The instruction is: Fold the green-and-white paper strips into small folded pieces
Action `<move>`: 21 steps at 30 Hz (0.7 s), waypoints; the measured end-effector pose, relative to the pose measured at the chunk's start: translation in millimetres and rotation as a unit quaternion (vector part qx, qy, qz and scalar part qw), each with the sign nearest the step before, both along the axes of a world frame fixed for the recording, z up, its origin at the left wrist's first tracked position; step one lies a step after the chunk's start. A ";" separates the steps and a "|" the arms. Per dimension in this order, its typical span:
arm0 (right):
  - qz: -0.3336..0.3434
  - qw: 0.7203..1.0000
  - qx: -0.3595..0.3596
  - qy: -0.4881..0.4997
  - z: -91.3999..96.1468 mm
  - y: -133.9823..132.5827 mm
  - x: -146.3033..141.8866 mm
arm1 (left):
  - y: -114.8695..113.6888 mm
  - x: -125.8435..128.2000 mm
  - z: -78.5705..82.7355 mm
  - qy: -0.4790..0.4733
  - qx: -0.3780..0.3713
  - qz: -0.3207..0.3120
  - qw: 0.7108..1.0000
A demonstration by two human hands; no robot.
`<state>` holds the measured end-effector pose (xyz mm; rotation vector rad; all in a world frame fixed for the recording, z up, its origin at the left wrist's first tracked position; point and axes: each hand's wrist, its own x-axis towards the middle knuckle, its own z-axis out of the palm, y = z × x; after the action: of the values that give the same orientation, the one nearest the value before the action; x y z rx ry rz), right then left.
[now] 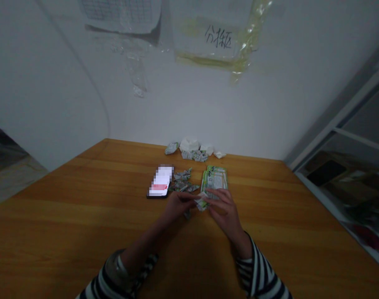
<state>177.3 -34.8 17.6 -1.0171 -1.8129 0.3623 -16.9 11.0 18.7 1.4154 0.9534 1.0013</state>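
Observation:
A small crumpled green-and-white printed wrapper [202, 202] is between my two hands, just above the table. My left hand [178, 203] pinches its left side with closed fingers. On the other side my right hand [223, 207] has its fingers bent around the wrapper's right edge. Just beyond the right hand lie flat green-and-white printed packets [217, 176], overlapping in a pile. Several crumpled printed wrappers [182, 182] sit beyond the left hand. Another scrap is partly hidden below the left hand.
A phone [161, 180] with a lit screen lies left of the wrappers. Along the wall, crumpled white tissues [189, 144] and more wrappers [199, 155] rest on the wooden table [83, 199]. A shelf [358, 137] with boxes stands at the right.

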 end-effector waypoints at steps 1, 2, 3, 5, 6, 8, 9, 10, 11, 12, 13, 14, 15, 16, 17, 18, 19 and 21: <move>-0.007 1.000 -0.004 0.008 0.1 0.2 -0.6 | -0.5 0.3 0.1 0.002 0.003 -0.004 1.000; -0.010 1.000 -0.011 0.023 -0.4 0.9 -1.2 | -0.8 0.5 -0.1 0.004 0.007 -0.008 1.000; -0.009 0.999 -0.021 0.043 -1.6 2.1 -1.6 | -1.0 0.7 -0.5 0.007 0.012 -0.013 1.000; 0.011 0.995 -0.047 0.085 -5.2 5.4 -1.6 | -1.0 0.8 -1.5 0.011 0.024 -0.021 0.999; 0.027 0.993 -0.062 0.100 -7.3 7.1 -1.4 | -0.9 0.5 -1.8 0.010 0.030 -0.024 0.999; 0.056 0.986 -0.096 0.122 -11.5 9.7 -0.8 | -0.3 -0.3 -2.0 0.009 0.038 -0.028 0.999; 0.059 0.983 -0.110 0.134 -13.4 10.2 -0.9 | 0.0 -0.8 -1.9 0.009 0.039 -0.029 0.999; 0.054 0.980 -0.121 0.147 -15.0 10.2 -1.3 | 0.3 -1.2 -1.9 0.011 0.038 -0.029 0.999; 0.040 0.978 -0.128 0.161 -16.5 9.8 -2.2 | 0.5 -1.5 -2.0 0.013 0.035 -0.028 0.999; 0.021 0.975 -0.130 0.176 -17.7 9.1 -3.3 | 0.6 -1.6 -2.2 0.016 0.032 -0.029 0.999; 0.002 0.973 -0.130 0.189 -18.8 8.1 -4.7 | 0.4 -1.4 -2.5 0.020 0.029 -0.030 0.999; -0.015 0.971 -0.130 0.199 -19.6 7.1 -6.1 | -0.1 -0.9 -2.7 0.022 0.029 -0.031 0.999; -0.028 0.969 -0.132 0.207 -20.3 6.2 -7.6 | -1.0 -0.2 -2.9 0.023 0.029 -0.029 0.999; -0.039 0.967 -0.134 0.213 -20.7 5.3 -9.0 | -2.1 0.9 -2.8 0.021 0.029 -0.023 0.999; -0.048 0.965 -0.137 0.219 -20.9 4.6 -10.3 | -3.6 2.2 -2.5 0.018 0.028 -0.015 0.999; -0.058 0.963 -0.140 0.222 -21.0 3.9 -11.5 | -5.2 3.8 -2.0 0.012 0.025 -0.002 1.000; -0.068 0.962 -0.142 0.223 -20.9 3.4 -12.6 | -7.0 5.4 -1.2 0.005 0.021 0.013 1.000; -0.084 0.959 -0.150 0.226 -20.4 2.6 -14.6 | -10.3 8.6 0.6 -0.009 0.013 0.042 0.999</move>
<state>162.7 -32.2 -2.8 -1.1750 -1.2738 0.7171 -8.4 0.6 19.3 1.3943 0.9967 1.0918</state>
